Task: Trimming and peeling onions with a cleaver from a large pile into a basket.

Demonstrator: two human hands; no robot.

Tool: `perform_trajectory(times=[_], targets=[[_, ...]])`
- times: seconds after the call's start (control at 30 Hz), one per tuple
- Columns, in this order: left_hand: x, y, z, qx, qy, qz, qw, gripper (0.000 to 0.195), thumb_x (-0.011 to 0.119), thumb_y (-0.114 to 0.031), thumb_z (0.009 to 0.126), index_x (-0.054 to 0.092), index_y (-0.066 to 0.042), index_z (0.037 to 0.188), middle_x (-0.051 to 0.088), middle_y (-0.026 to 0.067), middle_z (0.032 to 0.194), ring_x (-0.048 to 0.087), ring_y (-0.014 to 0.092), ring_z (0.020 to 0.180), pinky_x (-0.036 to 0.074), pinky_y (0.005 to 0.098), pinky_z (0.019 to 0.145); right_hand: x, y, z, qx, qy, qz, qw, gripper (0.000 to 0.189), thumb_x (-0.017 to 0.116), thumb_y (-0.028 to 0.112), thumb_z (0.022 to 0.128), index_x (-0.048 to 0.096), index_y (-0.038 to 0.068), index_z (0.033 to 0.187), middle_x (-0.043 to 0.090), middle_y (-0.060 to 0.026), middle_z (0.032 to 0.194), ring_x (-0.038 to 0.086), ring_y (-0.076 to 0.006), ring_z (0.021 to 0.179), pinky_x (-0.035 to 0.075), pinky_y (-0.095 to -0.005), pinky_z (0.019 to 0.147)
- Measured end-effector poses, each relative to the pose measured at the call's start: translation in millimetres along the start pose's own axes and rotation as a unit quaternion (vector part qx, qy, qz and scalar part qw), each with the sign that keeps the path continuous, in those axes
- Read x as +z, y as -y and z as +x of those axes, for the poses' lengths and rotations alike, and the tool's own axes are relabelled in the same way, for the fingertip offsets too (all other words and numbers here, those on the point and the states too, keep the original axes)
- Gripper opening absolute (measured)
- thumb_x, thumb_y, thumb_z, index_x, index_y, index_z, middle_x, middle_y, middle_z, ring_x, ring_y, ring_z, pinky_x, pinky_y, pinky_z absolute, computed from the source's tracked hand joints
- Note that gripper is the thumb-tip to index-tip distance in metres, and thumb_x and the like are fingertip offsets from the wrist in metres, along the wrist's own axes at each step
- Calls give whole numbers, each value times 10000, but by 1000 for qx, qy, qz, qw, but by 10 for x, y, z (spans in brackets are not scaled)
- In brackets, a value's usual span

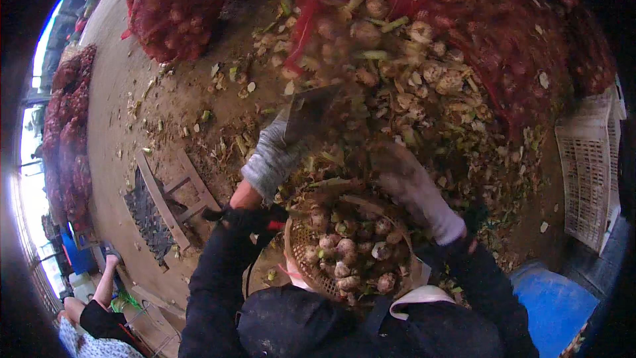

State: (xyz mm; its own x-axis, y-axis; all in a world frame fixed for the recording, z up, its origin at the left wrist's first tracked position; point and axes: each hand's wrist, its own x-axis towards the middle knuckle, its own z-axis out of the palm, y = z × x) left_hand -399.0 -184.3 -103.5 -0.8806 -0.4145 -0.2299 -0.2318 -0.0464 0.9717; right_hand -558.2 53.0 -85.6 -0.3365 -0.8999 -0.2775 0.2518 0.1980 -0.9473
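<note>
A woven basket (293, 246) holding bulbs that look like garlic (346, 246) stands at my lap. My left hand (273, 154), in a grey knit glove, is raised above and left of the basket, at a dark, flat, blurred thing (313, 112) that looks like a blade; how the fingers lie on it is hidden. Beyond the basket, my right hand (402, 174), in a pale glove, is blurred by motion over the trimmings, and its fingers cannot be made out. A pile of bulbs, cut stems and loose skins (422, 79) lies in front of both hands.
Red mesh sacks of bulbs (174, 15) stand ahead; more sacks (67, 144) line the far left. A wooden frame with dark webbing (166, 204) lies left. A white plastic crate (586, 169) and a blue object (551, 303) are at right. Another person (99, 313) is at lower left.
</note>
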Motion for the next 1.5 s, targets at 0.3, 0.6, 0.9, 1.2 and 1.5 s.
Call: perform_trajectory(times=[0.3, 0.6, 0.9, 1.2, 1.5], targets=[[414, -888, -324, 69, -129, 39, 988, 272, 605, -34, 861, 629, -61, 1130, 664, 109, 1081, 645, 154, 902, 504, 297, 787, -31, 364, 207, -125, 54, 123, 983, 462, 584, 319, 898, 482, 55, 1263, 568, -89, 1115, 569, -177, 1020, 483, -320, 862], [850, -984, -654, 94, -25, 585, 805, 617, 769, -300, 589, 566, -164, 1156, 595, 70, 761, 624, 286, 701, 470, 417, 563, 146, 521, 60, -50, 61, 72, 994, 488, 703, 36, 763, 491, 52, 1203, 549, -41, 1141, 568, -146, 970, 466, -293, 888], [967, -978, -711, 79, -29, 597, 797, 613, 775, -301, 575, 553, -143, 1125, 596, 73, 773, 624, 298, 723, 471, 429, 571, 199, 533, -36, -8, 61, 2, 998, 574, 776, 135, 714, 482, 38, 1197, 551, -57, 1119, 541, -125, 1010, 476, -278, 872], [865, -596, -692, 98, -50, 619, 778, 546, 720, -341, 670, 564, -130, 1148, 633, 97, 816, 635, 309, 757, 492, 416, 606, 462, 538, -355, 8, -30, 243, 969, 398, 709, 123, 774, 517, 42, 1113, 574, 5, 873, 550, -77, 826, 473, -223, 705], [74, -184, -754, 98, -295, 381, 871, 227, 617, -104, 818, 654, -53, 1036, 677, 156, 866, 658, 305, 745, 518, 359, 633, 192, 574, -155, -58, -70, 12, 996, 474, 798, 160, 717, 564, 57, 1116, 619, -37, 1002, 606, -131, 856, 505, -284, 800]])
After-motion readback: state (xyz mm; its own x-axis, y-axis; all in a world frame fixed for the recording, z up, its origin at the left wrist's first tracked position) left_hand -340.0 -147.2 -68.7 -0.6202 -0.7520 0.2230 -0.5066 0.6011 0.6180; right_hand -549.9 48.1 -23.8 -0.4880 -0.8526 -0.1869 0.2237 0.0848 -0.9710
